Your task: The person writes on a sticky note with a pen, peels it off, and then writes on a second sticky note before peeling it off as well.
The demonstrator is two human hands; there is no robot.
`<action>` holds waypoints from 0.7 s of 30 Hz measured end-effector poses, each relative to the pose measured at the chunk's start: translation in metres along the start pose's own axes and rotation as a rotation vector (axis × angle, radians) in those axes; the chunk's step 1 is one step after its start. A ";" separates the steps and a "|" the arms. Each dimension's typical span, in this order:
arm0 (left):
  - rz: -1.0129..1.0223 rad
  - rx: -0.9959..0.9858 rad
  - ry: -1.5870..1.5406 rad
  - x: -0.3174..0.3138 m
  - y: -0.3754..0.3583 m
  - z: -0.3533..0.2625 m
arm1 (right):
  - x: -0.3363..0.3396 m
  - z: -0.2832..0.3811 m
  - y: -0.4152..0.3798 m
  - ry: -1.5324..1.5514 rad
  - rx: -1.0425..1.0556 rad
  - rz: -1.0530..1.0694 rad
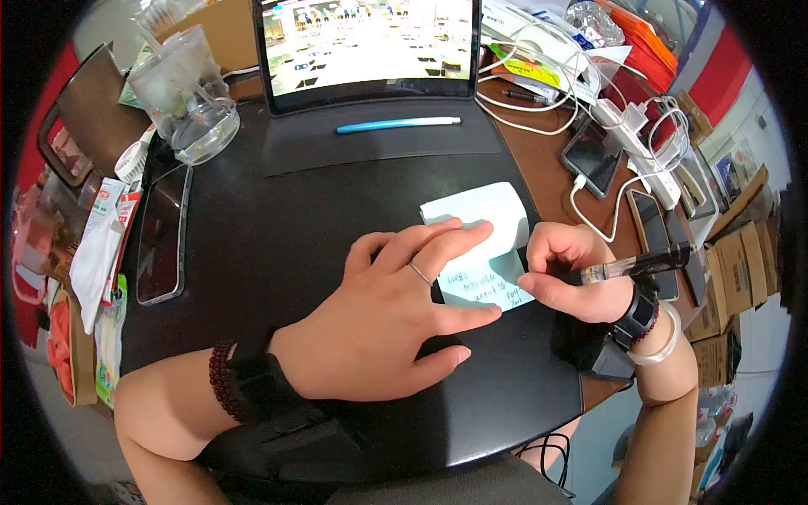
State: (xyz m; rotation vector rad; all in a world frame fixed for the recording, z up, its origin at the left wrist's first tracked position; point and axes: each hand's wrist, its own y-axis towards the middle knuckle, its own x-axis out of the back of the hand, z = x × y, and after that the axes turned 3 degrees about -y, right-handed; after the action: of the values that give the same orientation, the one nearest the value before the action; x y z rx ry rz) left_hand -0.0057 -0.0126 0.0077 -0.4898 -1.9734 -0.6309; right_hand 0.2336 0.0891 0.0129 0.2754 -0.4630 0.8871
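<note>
A small notepad (486,286) lies on the black desk mat (244,236), its top sheet folded up and handwriting on the pale green page below. My left hand (387,311) rests across the pad's left side with fingers spread, a ring on one finger; two fingertips touch the raised white sheet. My right hand (581,278) is at the pad's right edge, its fingers closed around a dark, clear-barrelled pen (623,268) that points out to the right. The pen's other end is hidden by the hand.
A tablet (370,46) stands at the back, a blue pen (400,125) before it. At left are a clear pitcher (189,101) and a phone (165,236). Phones, a power strip (644,156) and white cables lie at right.
</note>
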 end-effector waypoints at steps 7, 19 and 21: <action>0.050 0.044 0.022 0.005 0.003 -0.004 | 0.000 -0.003 -0.002 -0.062 0.039 -0.029; 0.043 0.059 0.007 0.004 0.004 -0.005 | -0.004 -0.004 -0.002 -0.146 0.111 -0.057; 0.043 0.057 0.008 0.004 0.004 -0.005 | -0.004 -0.004 -0.002 -0.159 0.150 -0.044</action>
State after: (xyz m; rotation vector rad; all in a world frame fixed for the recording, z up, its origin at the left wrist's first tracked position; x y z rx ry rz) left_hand -0.0017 -0.0126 0.0141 -0.4926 -1.9626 -0.5480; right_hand 0.2337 0.0870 0.0068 0.4942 -0.5364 0.8621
